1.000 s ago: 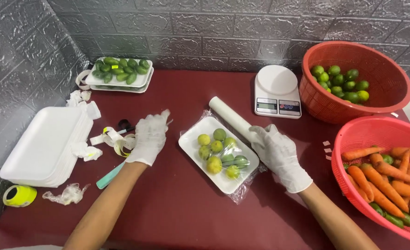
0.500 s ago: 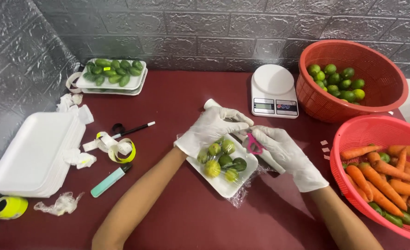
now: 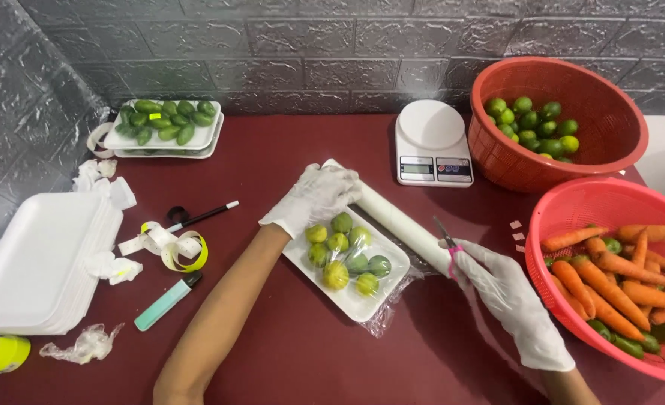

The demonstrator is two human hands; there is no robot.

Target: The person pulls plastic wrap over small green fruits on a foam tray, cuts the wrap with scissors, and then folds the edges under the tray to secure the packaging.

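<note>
Hands in white gloves are ours, and both arms reach out over the dark red table [image 3: 272,360]. Our left hand [image 3: 316,196] bends down at the wrist and rests, fingers curled, on the far end of the white wrap roll [image 3: 400,221]. We cannot tell if it grips the roll. Our right hand [image 3: 508,300] is closed around small pink scissors [image 3: 448,241], with the blades pointing up, right beside the near end of the roll. The roll lies slanted along the far edge of the white foam tray [image 3: 347,296]. This tray sits between our two hands and holds green and yellow limes [image 3: 343,251] under clear wrap.
</note>
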